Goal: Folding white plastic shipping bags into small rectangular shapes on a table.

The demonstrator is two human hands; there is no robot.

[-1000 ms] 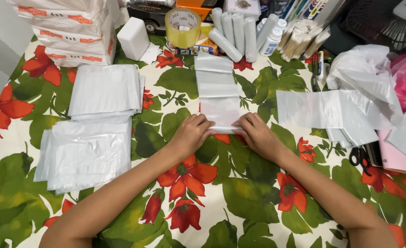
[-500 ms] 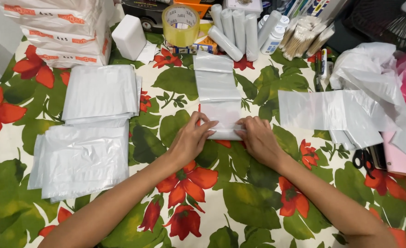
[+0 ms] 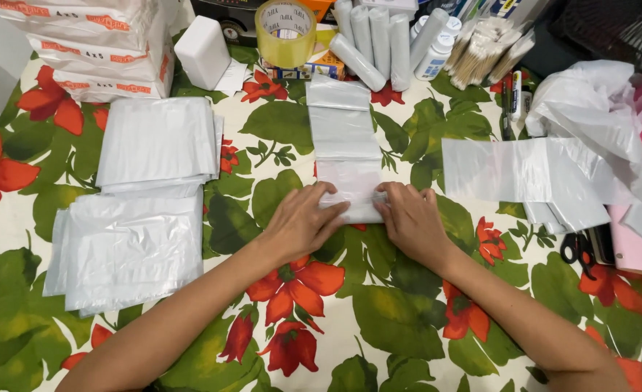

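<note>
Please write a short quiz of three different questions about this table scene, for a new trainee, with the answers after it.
1. True or false: both hands press on the near end of the long white folded plastic strip.
2. Which thing stands beyond the far end of that strip? A) a roll of clear yellowish tape B) black-handled scissors C) a pink folder
3. On which side of the left hand do the two stacks of flat white plastic bags lie?

Key: 1 true. 2 A. 3 Its left; the right hand has none beside it.

Flower-print tablecloth (image 3: 379, 319), evenly lit, cluttered edges
</note>
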